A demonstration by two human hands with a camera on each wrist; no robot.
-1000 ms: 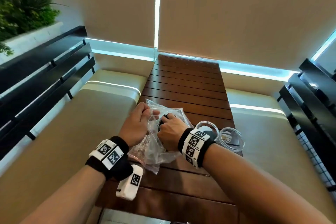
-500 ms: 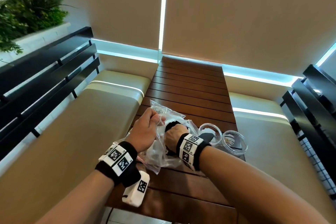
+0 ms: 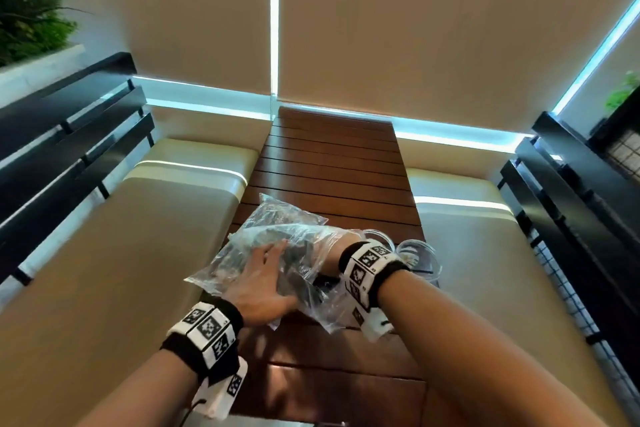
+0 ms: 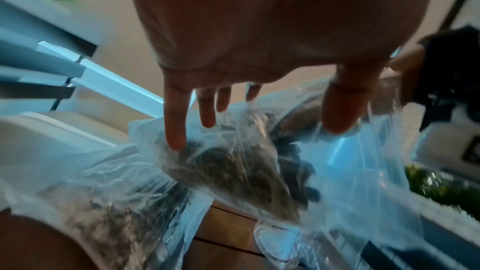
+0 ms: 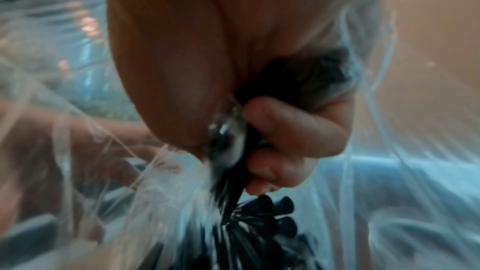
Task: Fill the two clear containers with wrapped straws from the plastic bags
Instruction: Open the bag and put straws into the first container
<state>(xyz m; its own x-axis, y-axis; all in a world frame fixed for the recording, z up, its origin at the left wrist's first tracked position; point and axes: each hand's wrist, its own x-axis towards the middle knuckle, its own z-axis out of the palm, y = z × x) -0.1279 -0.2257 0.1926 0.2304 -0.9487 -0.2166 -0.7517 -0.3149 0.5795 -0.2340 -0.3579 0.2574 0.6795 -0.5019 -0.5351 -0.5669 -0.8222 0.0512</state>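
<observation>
The bag (image 3: pixel 277 246) is showing as thin, crinkled, glossy clear plastic; the table (image 3: pixel 332 166) is gleaming as polished slatted wood.

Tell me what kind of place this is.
Likely a cafe or restaurant booth: a slatted wooden table between two cushioned benches, a planter behind the left one, and blinds ahead.

Bag (image 3: pixel 277 229): clear plastic, seen over the hands.
Straws (image 5: pixel 259 223): black, gripped in the right hand (image 5: pixel 285 130).
Wristbands (image 3: pixel 211 329): black, marked with black-and-white squares.
Table (image 3: pixel 332 163): reddish-brown slats.
</observation>
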